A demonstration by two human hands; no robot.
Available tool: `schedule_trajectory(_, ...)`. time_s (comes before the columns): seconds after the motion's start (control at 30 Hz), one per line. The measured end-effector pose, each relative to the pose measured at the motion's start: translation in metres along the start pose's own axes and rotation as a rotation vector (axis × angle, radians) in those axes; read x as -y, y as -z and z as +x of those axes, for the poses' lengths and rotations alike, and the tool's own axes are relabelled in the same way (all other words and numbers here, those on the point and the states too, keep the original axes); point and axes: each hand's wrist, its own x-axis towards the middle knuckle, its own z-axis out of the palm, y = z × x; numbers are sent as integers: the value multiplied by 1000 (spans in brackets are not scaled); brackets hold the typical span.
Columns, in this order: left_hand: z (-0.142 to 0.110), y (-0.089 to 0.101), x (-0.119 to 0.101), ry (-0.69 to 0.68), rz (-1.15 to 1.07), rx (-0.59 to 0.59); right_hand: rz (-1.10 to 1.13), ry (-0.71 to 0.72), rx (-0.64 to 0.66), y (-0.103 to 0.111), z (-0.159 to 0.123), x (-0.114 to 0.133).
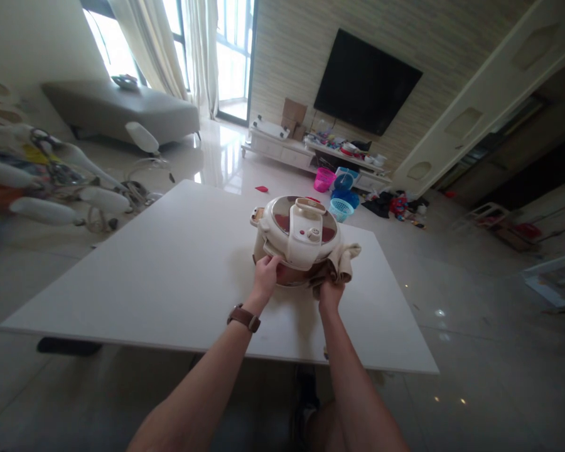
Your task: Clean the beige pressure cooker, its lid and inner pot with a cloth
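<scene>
An electric pressure cooker [287, 242], cream and brown with a lid handle and a knob on top, stands on the white table [169, 263]. My left hand [265, 276] is closed on the cooker's near left side, its fingers gripping the edge below the lid. A crumpled beige cloth [343, 262] is bunched in my right hand [330, 294], pressed against the cooker's right side. The fingers of that hand are partly hidden by the cloth. A brown watch [243, 317] is on my left wrist.
Behind the table are a pink basket [324, 179], a light blue basket [341, 210] and a low TV cabinet [282, 150]. A lamp with white arms [103, 199] lies at the left. A grey bench [122, 110] stands by the window.
</scene>
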Motion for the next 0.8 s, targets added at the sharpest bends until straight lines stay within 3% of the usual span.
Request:
schedule_trajectory(0.03,1,1,0,-2,6,-8,-26,-39,-81,-4,1,-6)
schedule_trajectory(0.2,4,3,1,-15,36,-41,43,-119,-152,-23,-41,-20)
schedule_trajectory(0.3,5,5,-1,-33,38,-39,125,-143,-105,-26,-64,-9)
schedule_trajectory(0.47,4,6,-3,-51,90,-39,176,-132,-154,-19,-42,17)
schedule_trajectory(0.57,2,5,-4,-46,82,-40,363,-147,-193,-13,-28,29)
schedule_trajectory(0.67,1,5,-3,-47,66,-45,541,-210,-136,-11,-38,35)
schedule_trajectory(0.8,2,6,0,-55,53,-51,544,-276,-108,-22,-70,25)
